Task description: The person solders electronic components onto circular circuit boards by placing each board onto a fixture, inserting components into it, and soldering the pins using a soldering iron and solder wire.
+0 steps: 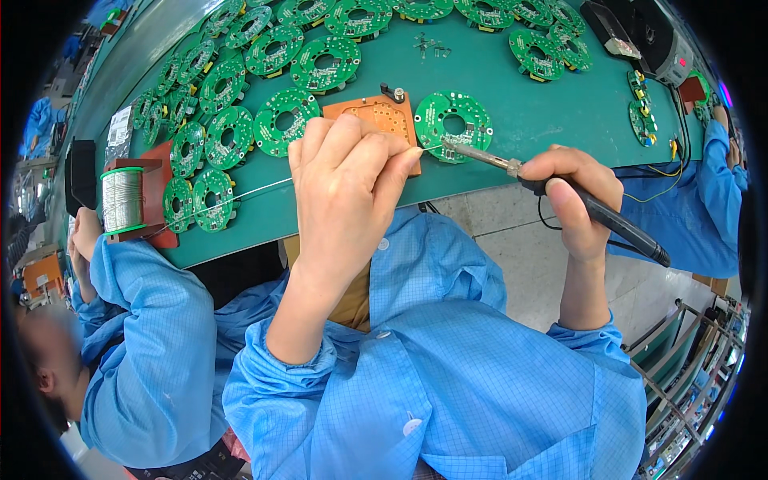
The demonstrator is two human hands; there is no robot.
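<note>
Pinched between the fingers of my left hand (344,180) is a thin solder wire (264,189), which trails left to a spool (123,198) on a brown stand. My right hand (580,200) grips a soldering iron (612,220) with a black handle. Its metal tip and the wire's end meet at the near edge of a round green circuit board (454,120) with a hole in its middle. Left of that board, partly behind my left hand, lies an orange-brown fixture plate (376,116) with a black clamp on it.
Many round green boards (326,62) cover the back and left of the green mat (480,178). Small loose parts (432,48) lie at the back. A black device (640,36) stands back right, cables nearby. A co-worker's blue sleeve (152,320) is at left, another person at right.
</note>
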